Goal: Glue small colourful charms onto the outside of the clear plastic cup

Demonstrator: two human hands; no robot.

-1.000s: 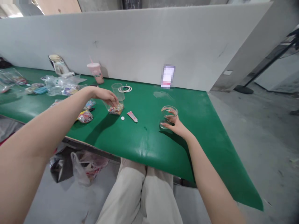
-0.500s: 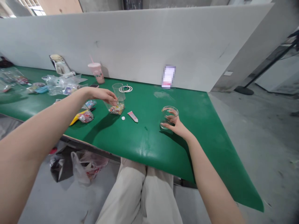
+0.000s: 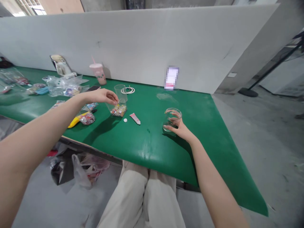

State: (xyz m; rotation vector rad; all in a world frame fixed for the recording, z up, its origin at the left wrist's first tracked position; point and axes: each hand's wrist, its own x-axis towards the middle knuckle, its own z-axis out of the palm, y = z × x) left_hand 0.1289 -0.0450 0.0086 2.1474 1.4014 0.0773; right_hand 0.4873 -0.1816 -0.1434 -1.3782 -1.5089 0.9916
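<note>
So the left hand (image 3: pixel 104 96) has its fingertips bunched close together just above the small colourful pieces (image 3: pixel 118 110) — can't tell if they're pinching 1. From those fingertips the pieces sit at about 6 o'clock, inside a clear container (image 3: pixel 110 108), and this hand is way nearer than the right. The right hand (image 3: pixel 180 128) is curled around an upright glass (image 3: pixel 167 119) — roughly between 3 and 4 o'clock from the left. The pink-and-white tube (image 3: pixel 135 118) lies between them, long axis around 10 to 4.
</note>
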